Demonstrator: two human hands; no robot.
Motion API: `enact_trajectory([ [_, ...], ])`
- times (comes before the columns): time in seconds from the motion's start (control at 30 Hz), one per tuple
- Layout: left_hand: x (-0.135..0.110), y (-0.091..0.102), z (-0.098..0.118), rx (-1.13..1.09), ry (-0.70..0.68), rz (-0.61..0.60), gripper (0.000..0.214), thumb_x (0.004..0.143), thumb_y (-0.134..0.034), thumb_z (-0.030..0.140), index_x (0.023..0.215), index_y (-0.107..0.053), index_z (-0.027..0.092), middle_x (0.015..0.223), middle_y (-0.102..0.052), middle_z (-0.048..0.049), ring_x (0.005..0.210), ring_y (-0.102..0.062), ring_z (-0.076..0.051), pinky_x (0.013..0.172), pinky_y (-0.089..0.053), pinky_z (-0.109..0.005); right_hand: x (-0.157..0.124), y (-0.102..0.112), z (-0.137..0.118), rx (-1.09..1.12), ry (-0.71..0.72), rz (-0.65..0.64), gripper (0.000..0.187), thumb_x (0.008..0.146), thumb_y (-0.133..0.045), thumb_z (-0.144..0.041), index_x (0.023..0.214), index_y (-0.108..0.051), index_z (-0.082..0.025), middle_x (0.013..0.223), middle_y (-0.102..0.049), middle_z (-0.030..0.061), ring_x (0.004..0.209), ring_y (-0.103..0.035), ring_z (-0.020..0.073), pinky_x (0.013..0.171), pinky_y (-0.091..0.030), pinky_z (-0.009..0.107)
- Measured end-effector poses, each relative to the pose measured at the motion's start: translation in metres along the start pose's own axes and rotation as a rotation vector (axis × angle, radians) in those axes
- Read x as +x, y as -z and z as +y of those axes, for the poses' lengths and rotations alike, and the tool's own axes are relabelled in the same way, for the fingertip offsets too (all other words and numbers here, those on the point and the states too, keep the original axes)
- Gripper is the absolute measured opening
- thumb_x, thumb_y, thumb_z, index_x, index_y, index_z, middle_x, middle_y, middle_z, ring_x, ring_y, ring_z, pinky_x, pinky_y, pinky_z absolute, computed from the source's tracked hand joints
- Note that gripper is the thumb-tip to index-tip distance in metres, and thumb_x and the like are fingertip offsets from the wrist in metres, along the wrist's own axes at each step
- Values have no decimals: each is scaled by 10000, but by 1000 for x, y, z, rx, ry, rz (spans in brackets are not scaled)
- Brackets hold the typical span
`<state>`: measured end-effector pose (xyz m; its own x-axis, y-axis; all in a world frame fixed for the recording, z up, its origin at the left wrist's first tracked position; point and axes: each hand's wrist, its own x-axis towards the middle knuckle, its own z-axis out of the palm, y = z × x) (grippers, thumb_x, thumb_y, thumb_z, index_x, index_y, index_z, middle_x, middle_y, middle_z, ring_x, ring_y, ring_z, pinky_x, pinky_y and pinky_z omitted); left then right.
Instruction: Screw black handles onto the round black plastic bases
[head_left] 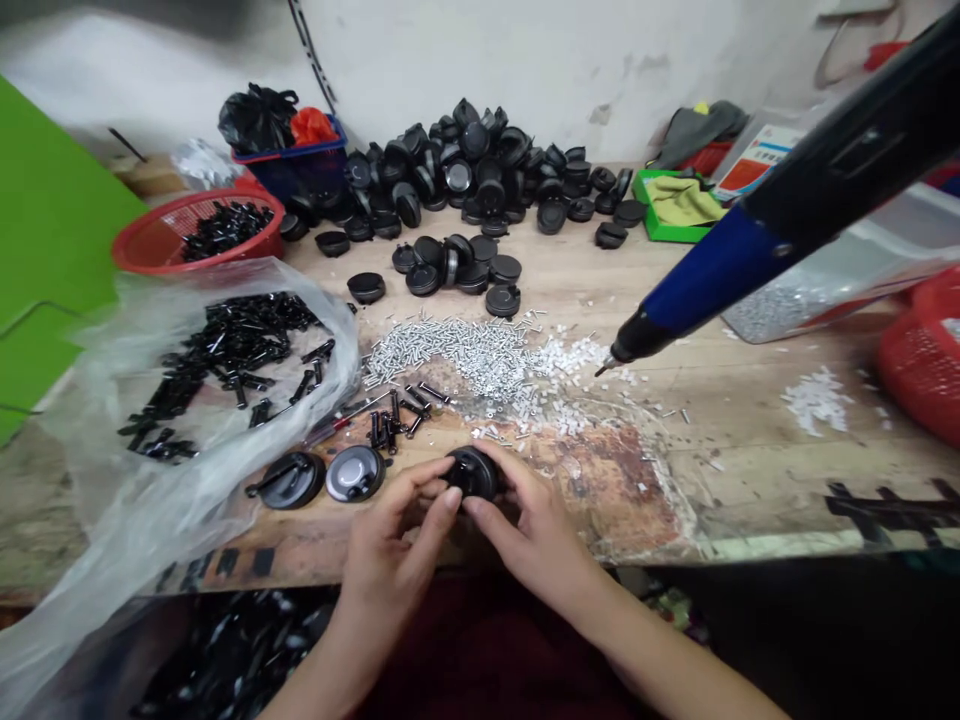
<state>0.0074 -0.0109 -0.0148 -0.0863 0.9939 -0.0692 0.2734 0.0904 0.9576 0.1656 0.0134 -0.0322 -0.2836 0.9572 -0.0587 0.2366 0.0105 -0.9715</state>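
Both my hands meet at the near edge of the wooden bench (750, 470) around one round black plastic cap (472, 472). My left hand (397, 540) pinches it from the left with thumb and forefinger. My right hand (525, 525) grips it from the right, fingers curled round it. Just left of the hands lie two more round black parts (289, 480), one with a grey face (355, 473). Beyond the hands sits a heap of small silver screws (457, 350) and some short black pins (394, 425).
A blue and black electric screwdriver (750, 250) hangs over the bench at the right, tip down. A clear bag of black clips (225, 350) lies left, a red basket (195, 230) behind it, a big pile of black caps (480, 170) at the back, another red basket (926, 350) right.
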Motion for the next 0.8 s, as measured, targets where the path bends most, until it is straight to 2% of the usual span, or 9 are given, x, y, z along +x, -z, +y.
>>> enact_trajectory([
  [0.07,5,2,0,133,-69,-78,272,860,-577,308,1111,-604,208,916,-709,-41,773,-675,-159,688,-532,-256,3,3,9,166,-77,15,454,826,-584,-241,1269,-490,-274,1230,-613,71,1107,-603,222,930,-510,419],
  [0.13,18,8,3,311,-160,-95,239,867,-563,322,1069,-624,208,972,-706,-53,835,-667,-173,740,-514,-273,8,10,15,335,-127,45,466,785,-623,-232,1237,-512,-262,1198,-636,72,1075,-624,212,905,-525,399],
  [0.23,53,21,10,615,-303,-57,211,856,-562,355,966,-653,200,958,-704,-66,887,-641,-212,810,-473,-326,12,21,17,524,-172,99,481,723,-689,-230,1185,-558,-249,1193,-645,69,1062,-627,202,869,-545,365],
  [0.37,107,23,21,961,-339,-146,208,881,-464,290,889,-648,193,870,-700,-74,805,-626,-221,726,-457,-327,16,27,15,677,-204,145,512,691,-724,-251,1180,-570,-237,1164,-649,83,1002,-636,207,720,-586,322],
  [0.47,134,12,24,1047,-381,-196,163,828,-494,238,788,-645,191,797,-683,-77,749,-603,-222,671,-441,-319,20,24,15,718,-185,132,518,670,-744,-254,1159,-573,-237,1145,-648,77,976,-637,194,723,-588,323],
  [0.57,146,0,20,1088,-415,-206,146,772,-534,212,648,-612,206,655,-635,-55,690,-574,-218,636,-428,-311,24,22,16,756,-160,107,488,680,-739,-281,1138,-578,-235,1133,-656,76,985,-640,204,730,-588,344],
  [0.7,155,-7,13,1099,-448,-194,210,747,-536,194,539,-544,223,551,-572,-46,651,-562,-230,625,-433,-326,26,23,18,758,-134,125,408,726,-707,-296,1118,-608,-239,1137,-671,63,1064,-623,199,918,-520,387],
  [0.8,153,-4,16,1065,-474,-210,208,755,-545,199,548,-552,223,552,-582,-51,637,-571,-234,635,-446,-343,25,24,18,766,-134,123,387,716,-717,-291,1092,-634,-245,1141,-678,53,1069,-625,194,1008,-452,411],
])
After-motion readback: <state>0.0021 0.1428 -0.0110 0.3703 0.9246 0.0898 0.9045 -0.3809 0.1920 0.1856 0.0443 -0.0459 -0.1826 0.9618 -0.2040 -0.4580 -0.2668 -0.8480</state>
